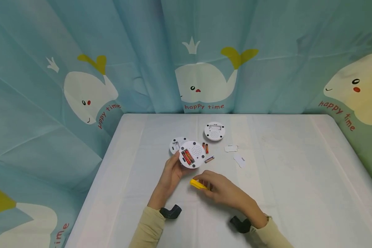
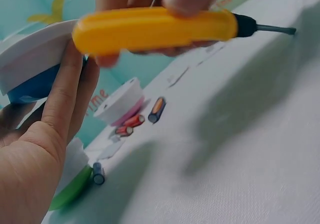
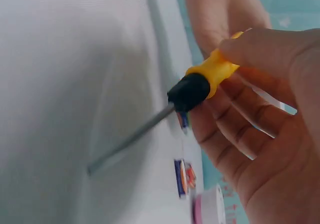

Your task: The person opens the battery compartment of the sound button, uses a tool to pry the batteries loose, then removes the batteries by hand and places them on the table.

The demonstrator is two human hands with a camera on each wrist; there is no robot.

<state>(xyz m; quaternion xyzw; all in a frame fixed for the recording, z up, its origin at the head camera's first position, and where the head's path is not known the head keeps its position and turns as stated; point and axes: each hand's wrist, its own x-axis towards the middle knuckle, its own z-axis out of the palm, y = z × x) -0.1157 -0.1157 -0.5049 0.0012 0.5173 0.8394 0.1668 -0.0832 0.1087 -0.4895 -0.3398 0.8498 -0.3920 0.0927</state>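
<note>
My left hand (image 1: pixel 170 174) grips a round white device (image 1: pixel 199 151) by its edge, held up over the table with its underside facing me. Two red batteries (image 1: pixel 187 156) lie side by side in its uncovered compartment. In the left wrist view this device (image 2: pixel 37 54) shows a blue side below the white. My right hand (image 1: pixel 221 187) pinches a yellow screwdriver (image 1: pixel 197 184) by its handle, just right of and below the device. The right wrist view shows the screwdriver's black collar (image 3: pixel 189 92) and metal shaft (image 3: pixel 132 139), its tip pointing away from the device.
A second white device (image 1: pixel 175 144) lies partly hidden behind the held one. Another device (image 1: pixel 215 131), pink-sided in the left wrist view, sits farther back with its compartment uncovered. Near them lie red batteries (image 1: pixel 206 148), a dark battery (image 1: pixel 209 159) and white cover pieces (image 1: pixel 231 148).
</note>
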